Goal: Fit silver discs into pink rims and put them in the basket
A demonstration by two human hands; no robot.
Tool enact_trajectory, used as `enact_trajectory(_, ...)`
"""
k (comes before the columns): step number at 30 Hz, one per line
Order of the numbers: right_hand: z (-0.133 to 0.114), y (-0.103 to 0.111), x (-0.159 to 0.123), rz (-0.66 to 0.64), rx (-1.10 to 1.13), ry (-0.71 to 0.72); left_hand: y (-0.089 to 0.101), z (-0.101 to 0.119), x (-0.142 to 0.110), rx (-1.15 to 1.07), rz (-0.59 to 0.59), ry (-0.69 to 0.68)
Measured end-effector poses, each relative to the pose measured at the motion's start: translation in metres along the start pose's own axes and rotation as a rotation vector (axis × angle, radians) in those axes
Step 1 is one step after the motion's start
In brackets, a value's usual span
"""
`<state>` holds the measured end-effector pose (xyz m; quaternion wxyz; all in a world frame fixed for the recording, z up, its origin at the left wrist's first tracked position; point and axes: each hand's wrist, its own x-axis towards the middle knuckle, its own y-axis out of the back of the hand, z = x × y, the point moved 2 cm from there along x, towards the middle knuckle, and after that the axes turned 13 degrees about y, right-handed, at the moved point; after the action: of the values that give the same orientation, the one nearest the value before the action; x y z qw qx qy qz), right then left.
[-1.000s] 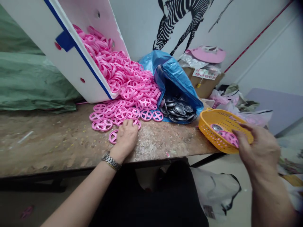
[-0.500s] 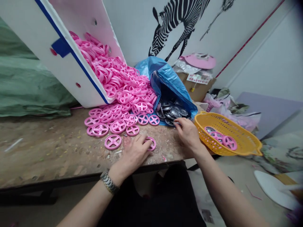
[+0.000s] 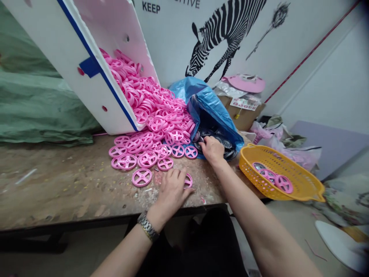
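Observation:
On the near part of the worktable, my left hand (image 3: 173,188) has its thumb and fingers around the edge of a pink spoked wheel (image 3: 188,181), partly covering it. A second pink wheel (image 3: 142,177) lies flat to the left of that hand. At the mouth of the blue plastic bag (image 3: 213,102), my right hand (image 3: 212,150) is closed at the fingertips on a shiny grey disc (image 3: 201,140). More dark grey discs (image 3: 227,144) lie around it in the bag. Its fingers are partly hidden behind the hand.
Pink wheels (image 3: 161,115) spill from a tipped white foam box (image 3: 95,88) across the worktable (image 3: 72,181). A yellow basket (image 3: 305,182) with a few wheels and a grey disc stands at the right edge. Behind it are a cardboard box (image 3: 245,117) and plastic bags (image 3: 300,148).
My right hand has moved left and deeper among the grey discs. My left thumb has spread out along the near edge of the pink wheel. The view has shifted slightly.

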<state>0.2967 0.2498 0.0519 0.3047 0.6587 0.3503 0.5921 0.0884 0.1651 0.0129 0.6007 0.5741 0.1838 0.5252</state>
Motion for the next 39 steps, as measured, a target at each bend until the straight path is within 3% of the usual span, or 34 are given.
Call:
enact_trajectory(4, 0.014, 0.007, -0.009, 0.138, 0.226, -0.122, -0.002, -0.01, -0.001, -0.199, 0.034, 0.002)
enact_trajectory(8, 0.019, 0.019, -0.035, 0.218, 0.765, -0.221, -0.002, -0.015, -0.001, -0.369, 0.031, 0.028)
enact_trajectory(12, 0.006, 0.032, -0.074, 0.095, 1.268, -0.357, -0.001, -0.013, -0.001, -0.47, 0.043, 0.018)
enact_trajectory(19, -0.028, 0.047, -0.123, -0.134, 1.613, -0.488, 0.0, -0.004, -0.007, -0.462, 0.037, -0.093)
enact_trajectory(23, -0.04, 0.039, -0.134, -0.197, 1.68, -0.479, 0.003, 0.006, -0.012, -0.461, 0.026, -0.191)
enact_trajectory(27, -0.044, 0.033, -0.139, -0.131, 1.611, -0.464, 0.004, 0.013, -0.015, -0.484, 0.004, -0.199)
enact_trajectory(31, -0.045, 0.035, -0.139, -0.004, 1.591, -0.468, 0.0, 0.011, -0.012, -0.694, -0.077, 0.069)
enact_trajectory(35, -0.046, 0.038, -0.142, 0.04, 1.557, -0.427, -0.006, 0.008, -0.012, -1.106, -0.451, 0.369)
enact_trajectory(37, -0.048, 0.039, -0.144, 0.025, 1.524, -0.392, -0.005, 0.008, -0.013, -1.252, -0.54, 0.42)
enact_trajectory(39, -0.049, 0.04, -0.146, -0.001, 1.494, -0.364, -0.002, 0.008, -0.015, -1.302, -0.534, 0.412)
